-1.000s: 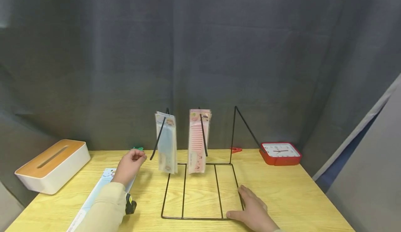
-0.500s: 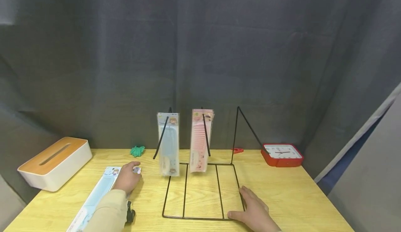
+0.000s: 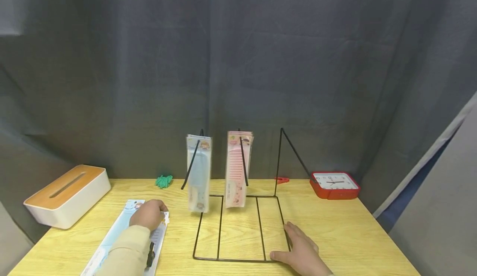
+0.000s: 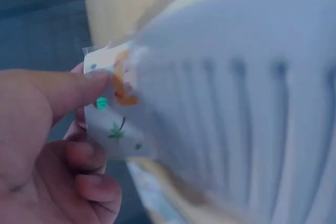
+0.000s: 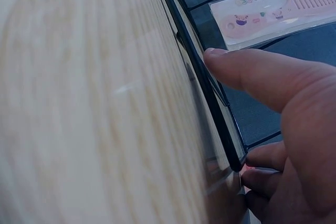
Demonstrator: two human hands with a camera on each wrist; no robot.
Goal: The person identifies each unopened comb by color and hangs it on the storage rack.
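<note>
Your left hand [image 3: 150, 214] pinches the top end of a blue packaged comb [image 3: 118, 236] that lies flat on the worktop [image 3: 350, 230]. The left wrist view shows thumb and curled fingers [image 4: 84, 157] clamped on the printed header card. The pack's long axis runs diagonally: header end away from you and toward the wire rack [image 3: 238, 226], far end toward the near left edge of the worktop.

Your right hand [image 3: 302, 252] rests flat, fingers straight, on the worktop at the rack's near right corner, touching the base wire. It grips nothing.

On the rack's hooks, a blue comb pack [image 3: 198, 172] and a pink comb pack [image 3: 237, 169] hang upright, side by side.

A tissue box [image 3: 67, 195] stands at the far left, a red clock [image 3: 334, 183] at the far right.
</note>
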